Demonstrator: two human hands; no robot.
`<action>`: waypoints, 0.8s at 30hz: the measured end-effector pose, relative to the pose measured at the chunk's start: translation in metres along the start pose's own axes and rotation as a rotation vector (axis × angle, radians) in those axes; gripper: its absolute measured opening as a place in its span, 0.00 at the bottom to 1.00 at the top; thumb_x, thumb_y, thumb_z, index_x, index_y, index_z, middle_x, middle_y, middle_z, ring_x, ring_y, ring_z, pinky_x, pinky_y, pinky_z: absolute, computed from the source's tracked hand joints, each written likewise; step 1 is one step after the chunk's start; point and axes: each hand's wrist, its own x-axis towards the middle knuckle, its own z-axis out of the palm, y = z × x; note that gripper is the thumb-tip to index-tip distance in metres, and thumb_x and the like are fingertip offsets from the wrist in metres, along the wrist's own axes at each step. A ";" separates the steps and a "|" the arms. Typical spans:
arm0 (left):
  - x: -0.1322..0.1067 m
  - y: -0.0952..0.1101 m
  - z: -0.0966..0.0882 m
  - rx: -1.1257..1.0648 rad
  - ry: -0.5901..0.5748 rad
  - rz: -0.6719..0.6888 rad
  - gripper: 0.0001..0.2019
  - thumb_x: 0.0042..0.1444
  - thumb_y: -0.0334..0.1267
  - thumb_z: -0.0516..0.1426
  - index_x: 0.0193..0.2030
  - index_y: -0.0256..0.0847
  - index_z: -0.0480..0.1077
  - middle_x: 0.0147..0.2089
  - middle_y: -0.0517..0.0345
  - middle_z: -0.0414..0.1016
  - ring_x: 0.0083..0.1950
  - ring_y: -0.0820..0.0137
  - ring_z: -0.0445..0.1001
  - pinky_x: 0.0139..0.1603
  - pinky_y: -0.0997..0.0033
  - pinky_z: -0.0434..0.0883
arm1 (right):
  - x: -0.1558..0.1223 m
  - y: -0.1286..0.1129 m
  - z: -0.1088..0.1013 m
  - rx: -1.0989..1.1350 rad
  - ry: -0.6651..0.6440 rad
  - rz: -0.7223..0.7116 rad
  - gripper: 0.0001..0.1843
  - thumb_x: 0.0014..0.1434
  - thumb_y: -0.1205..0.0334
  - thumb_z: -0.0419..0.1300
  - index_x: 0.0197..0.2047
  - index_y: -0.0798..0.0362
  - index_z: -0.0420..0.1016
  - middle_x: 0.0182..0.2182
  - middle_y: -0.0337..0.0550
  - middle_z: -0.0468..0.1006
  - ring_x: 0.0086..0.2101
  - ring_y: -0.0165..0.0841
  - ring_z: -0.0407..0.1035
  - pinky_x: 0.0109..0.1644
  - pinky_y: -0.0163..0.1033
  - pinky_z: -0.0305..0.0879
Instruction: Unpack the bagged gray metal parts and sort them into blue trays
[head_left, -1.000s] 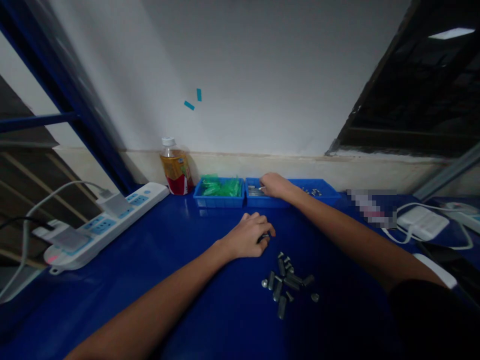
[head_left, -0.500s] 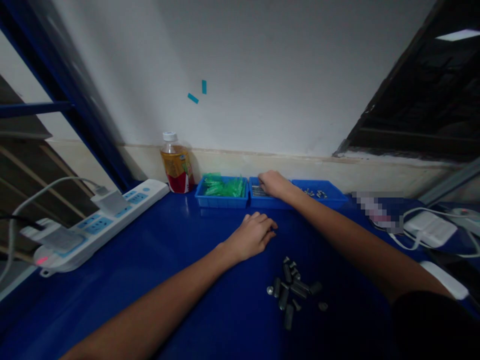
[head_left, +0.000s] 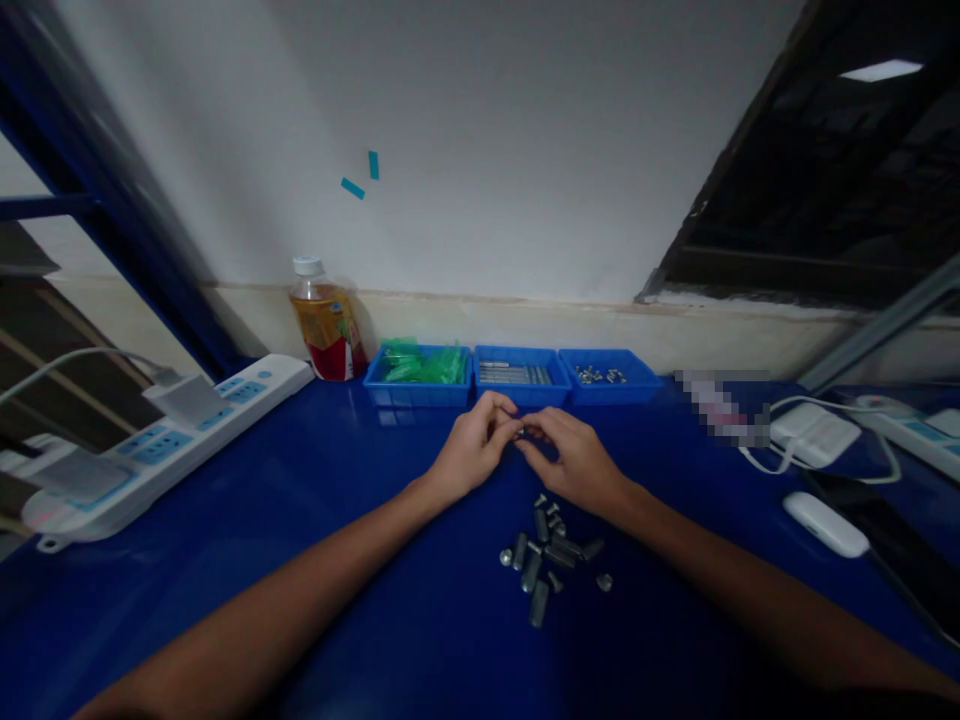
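Note:
My left hand (head_left: 469,455) and my right hand (head_left: 574,462) meet fingertip to fingertip above the blue table (head_left: 315,560). Both pinch a small metal part (head_left: 519,431) between them; its exact shape is too small to make out. Just in front of my hands lies a loose pile of several short grey metal cylinders (head_left: 546,560). Behind my hands stand three blue trays side by side: the left tray (head_left: 417,393) holds green pieces, the middle tray (head_left: 517,391) holds thin metal pins, the right tray (head_left: 609,390) holds small metal bits.
A bottle of amber drink (head_left: 324,322) stands by the wall left of the trays. A white power strip (head_left: 154,445) with plugs lies at the left. At the right are white chargers with cables (head_left: 814,432) and a white oblong device (head_left: 823,523).
My right hand has come back from the middle tray to the table's centre and met my left hand, which lifted off the table. Both now pinch a small part together.

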 end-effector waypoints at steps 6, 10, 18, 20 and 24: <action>-0.002 0.003 0.009 0.083 -0.060 -0.037 0.09 0.62 0.42 0.49 0.44 0.39 0.62 0.32 0.60 0.71 0.34 0.71 0.71 0.35 0.72 0.66 | -0.005 0.009 -0.011 -0.079 -0.007 -0.016 0.03 0.58 0.65 0.55 0.32 0.53 0.67 0.29 0.42 0.72 0.32 0.34 0.67 0.37 0.38 0.62; -0.003 0.013 0.004 0.320 -0.278 0.074 0.09 0.60 0.40 0.54 0.44 0.41 0.69 0.41 0.56 0.74 0.43 0.67 0.70 0.46 0.66 0.63 | -0.001 0.050 -0.030 -0.280 0.110 0.132 0.10 0.58 0.59 0.55 0.27 0.52 0.66 0.26 0.42 0.71 0.32 0.35 0.66 0.40 0.39 0.60; -0.006 0.019 0.004 0.535 -0.499 0.140 0.07 0.61 0.39 0.53 0.38 0.44 0.73 0.41 0.59 0.73 0.46 0.67 0.68 0.46 0.63 0.54 | 0.011 0.110 -0.052 -0.516 0.259 0.429 0.18 0.58 0.48 0.55 0.36 0.56 0.73 0.36 0.50 0.74 0.39 0.44 0.64 0.42 0.45 0.58; -0.007 0.019 0.005 0.549 -0.488 0.151 0.08 0.61 0.40 0.53 0.42 0.46 0.72 0.42 0.58 0.73 0.46 0.66 0.67 0.46 0.63 0.54 | 0.002 0.094 -0.046 -0.471 0.250 0.356 0.16 0.59 0.50 0.55 0.38 0.55 0.73 0.37 0.50 0.74 0.42 0.44 0.64 0.44 0.46 0.58; -0.008 0.022 0.004 0.569 -0.533 0.220 0.13 0.58 0.45 0.56 0.50 0.51 0.69 0.45 0.57 0.71 0.47 0.64 0.66 0.45 0.63 0.53 | -0.023 0.050 -0.033 -0.270 0.130 0.179 0.10 0.60 0.56 0.55 0.38 0.53 0.72 0.35 0.47 0.75 0.40 0.40 0.65 0.44 0.45 0.59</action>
